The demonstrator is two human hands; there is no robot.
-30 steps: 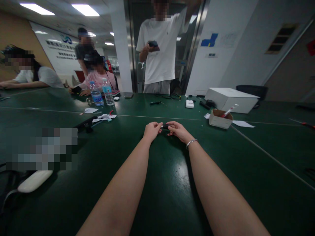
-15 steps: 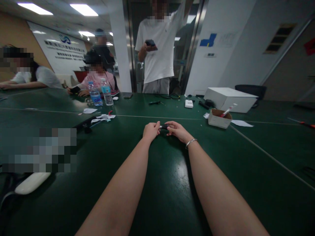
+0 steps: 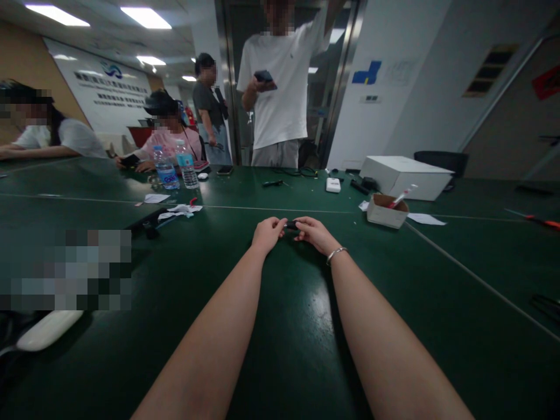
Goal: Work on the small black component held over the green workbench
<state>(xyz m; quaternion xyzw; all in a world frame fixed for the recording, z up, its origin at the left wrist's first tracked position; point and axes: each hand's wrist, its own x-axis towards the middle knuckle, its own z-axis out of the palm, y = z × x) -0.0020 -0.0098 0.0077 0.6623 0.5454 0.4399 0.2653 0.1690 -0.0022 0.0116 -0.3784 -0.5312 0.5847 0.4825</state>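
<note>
Both my hands meet over the dark green table (image 3: 293, 326), pinching a small black, rod-like object (image 3: 291, 225) between them. My left hand (image 3: 266, 234) closes its fingertips around the left end, where a bit of silver shows. The right end sits between the thumb and fingers of my right hand (image 3: 315, 234), which has a silver bangle (image 3: 336, 254) at the wrist. The object lies roughly level, and my fingers cover much of it, so its exact kind cannot be made out.
Beyond my right hand stand a small open carton (image 3: 387, 213) with a tube in it and a white box (image 3: 405, 175). Two water bottles (image 3: 175, 168) and crumpled paper (image 3: 180, 211) are at the left. A person in a white shirt (image 3: 280, 93) stands across the table, holding a phone.
The silver part between my fingers shows less than before, and my right fingers sit slightly closer to my left. In the background a person in dark clothing has moved right.
</note>
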